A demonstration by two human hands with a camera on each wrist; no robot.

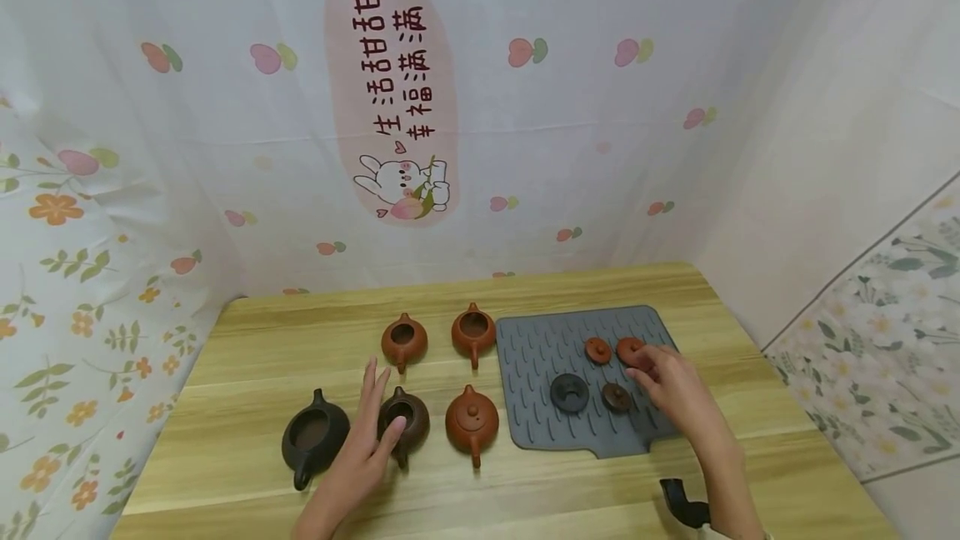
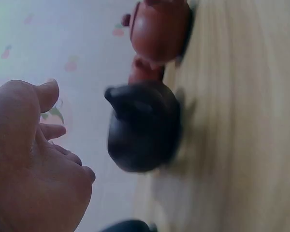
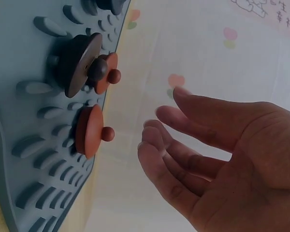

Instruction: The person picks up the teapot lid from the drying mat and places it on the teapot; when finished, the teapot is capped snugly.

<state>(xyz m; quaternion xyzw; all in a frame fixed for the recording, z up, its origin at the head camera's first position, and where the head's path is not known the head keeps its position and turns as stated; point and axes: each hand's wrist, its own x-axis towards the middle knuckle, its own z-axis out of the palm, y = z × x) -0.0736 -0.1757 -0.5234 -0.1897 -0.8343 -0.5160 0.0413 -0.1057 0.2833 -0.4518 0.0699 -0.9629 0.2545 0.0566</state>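
Observation:
My left hand (image 1: pixel 362 452) hovers beside a dark brown teapot (image 1: pixel 418 433) without a lid, its fingers spread and holding nothing. In the left wrist view that dark teapot (image 2: pixel 142 130) stands apart from the palm. Over the grey mat, my right hand (image 1: pixel 678 394) is close to a red-brown lid (image 1: pixel 628 350). Its fingers are loosely bent, and the right wrist view shows a gap between them and the lid (image 3: pixel 90 133). Another red-brown lid (image 1: pixel 597 351), a dark brown lid (image 1: pixel 617 397) and a black ring-handled lid (image 1: pixel 564 388) lie on the mat.
A black lidless teapot (image 1: pixel 336 433) stands at the left. Two red-brown lidless teapots, one left (image 1: pixel 417 348) and one right (image 1: pixel 486 342), stand farther back. A lidded red-brown teapot (image 1: pixel 472 423) is beside the grey mat (image 1: pixel 532 432). A black curved object (image 1: pixel 678 507) is near the right forearm.

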